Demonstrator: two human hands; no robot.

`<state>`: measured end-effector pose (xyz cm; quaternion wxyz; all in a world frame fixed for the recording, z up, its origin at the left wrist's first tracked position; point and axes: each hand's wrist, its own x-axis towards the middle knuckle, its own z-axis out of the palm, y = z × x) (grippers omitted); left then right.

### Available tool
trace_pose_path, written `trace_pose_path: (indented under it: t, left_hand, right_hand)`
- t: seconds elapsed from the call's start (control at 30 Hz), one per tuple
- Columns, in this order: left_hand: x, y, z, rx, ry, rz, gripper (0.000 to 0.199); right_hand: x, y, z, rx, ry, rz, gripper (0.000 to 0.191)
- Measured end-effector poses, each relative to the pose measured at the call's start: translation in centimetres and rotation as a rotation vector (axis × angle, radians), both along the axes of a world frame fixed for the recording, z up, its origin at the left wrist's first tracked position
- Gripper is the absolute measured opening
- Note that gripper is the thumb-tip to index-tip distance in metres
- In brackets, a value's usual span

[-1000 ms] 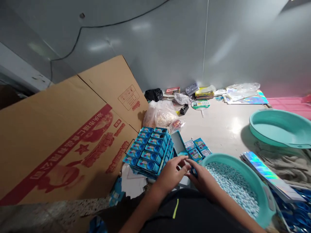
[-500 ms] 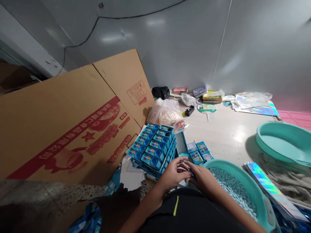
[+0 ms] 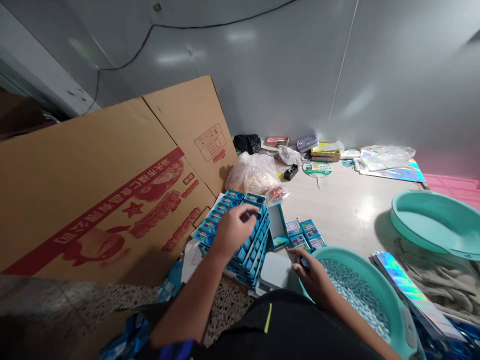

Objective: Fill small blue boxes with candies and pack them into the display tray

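Note:
Small blue printed boxes, each with a round blue spot on top, stand in a tall layered stack. My left hand is over the top of this stack with its fingers pinched; a dark bit shows at the fingertips, too small to name. Lower and to the right, my right hand curls around a small dark blue object, mostly hidden by the fingers. It is beside the rim of a teal basin filled with small pale blue pellets. A flat white device like a scale sits between my hands.
An open blue carton and several flat blue packs lie behind the white device. A large cardboard box stands left. Another teal basin, shiny strips, a white bag and a hand fan are around.
My hands were together above the white device. My left hand has moved up and left over the stacked boxes; my right has shifted slightly right, uncovering the white device.

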<state>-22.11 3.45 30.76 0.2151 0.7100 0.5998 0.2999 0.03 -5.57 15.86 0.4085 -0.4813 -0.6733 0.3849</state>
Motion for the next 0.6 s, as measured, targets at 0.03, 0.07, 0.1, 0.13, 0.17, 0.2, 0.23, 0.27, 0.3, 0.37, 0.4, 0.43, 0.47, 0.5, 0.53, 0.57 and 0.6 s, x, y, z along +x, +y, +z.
trace_pose_path:
  t: [0.03,0.07,0.1,0.13,0.17,0.2,0.23,0.27,0.3,0.37,0.4,0.43,0.47,0.5,0.53,0.57,0.6]
  left_hand:
    - [-0.5,2.2,0.8,-0.035,0.087,0.013,0.023]
    - [-0.9,4.4,1.2,-0.060,0.118,0.011,0.023]
    - [-1.1,6.5,1.2,-0.080,0.143,0.008,0.023]
    - [-1.2,8.5,1.0,-0.112,0.167,-0.005,0.023]
    - [-1.2,10.2,0.6,-0.154,0.189,-0.028,0.022]
    - [-1.1,11.7,0.1,-0.201,0.214,-0.054,0.021]
    - [-1.0,13.0,-0.4,-0.252,0.243,-0.085,0.021]
    - [-0.8,14.0,-0.8,-0.305,0.273,-0.120,0.021]
    - [-0.7,14.9,-1.0,-0.357,0.303,-0.159,0.023]
    - [-0.4,16.4,-1.0,-0.462,0.365,-0.245,0.027]
    - [-0.2,17.1,-0.9,-0.514,0.396,-0.288,0.028]
    - [0.1,17.8,-0.7,-0.564,0.427,-0.328,0.029]
    - [0.4,18.5,-0.5,-0.611,0.460,-0.362,0.028]
    - [0.7,19.0,-0.3,-0.653,0.495,-0.390,0.024]
    - [1.1,19.5,-0.2,-0.689,0.528,-0.410,0.021]
    - [1.4,19.9,-0.2,-0.713,0.557,-0.423,0.018]
    - [1.7,20.2,-0.3,-0.727,0.578,-0.431,0.019]
  right_hand:
    - [0.0,0.0,0.1,-0.009,-0.011,0.011,0.043]
    - [0.0,-0.1,0.1,-0.017,-0.022,0.031,0.043]
    - [0.0,-0.1,0.1,-0.023,-0.034,0.054,0.042]
    - [0.0,-0.2,-0.1,-0.027,-0.043,0.072,0.042]
    - [0.0,-0.3,-0.4,-0.030,-0.051,0.082,0.042]
    - [0.0,-0.3,-0.7,-0.033,-0.058,0.082,0.042]
    - [0.0,-0.4,-1.0,-0.038,-0.065,0.077,0.043]
    - [0.1,-0.5,-1.4,-0.045,-0.071,0.068,0.043]
    - [0.2,-0.6,-1.7,-0.051,-0.074,0.058,0.043]
    - [0.6,-0.6,-2.1,-0.062,-0.079,0.037,0.043]
    - [0.7,-0.6,-2.2,-0.067,-0.080,0.024,0.043]
    - [0.8,-0.6,-2.2,-0.070,-0.079,0.006,0.043]
    - [0.8,-0.5,-2.1,-0.075,-0.082,-0.013,0.044]
    - [0.7,-0.4,-1.9,-0.082,-0.089,-0.028,0.043]
    - [0.6,-0.2,-1.6,-0.089,-0.100,-0.031,0.043]
    - [0.4,-0.1,-1.2,-0.095,-0.117,-0.016,0.042]
    - [0.1,0.1,-0.7,-0.097,-0.139,0.015,0.041]
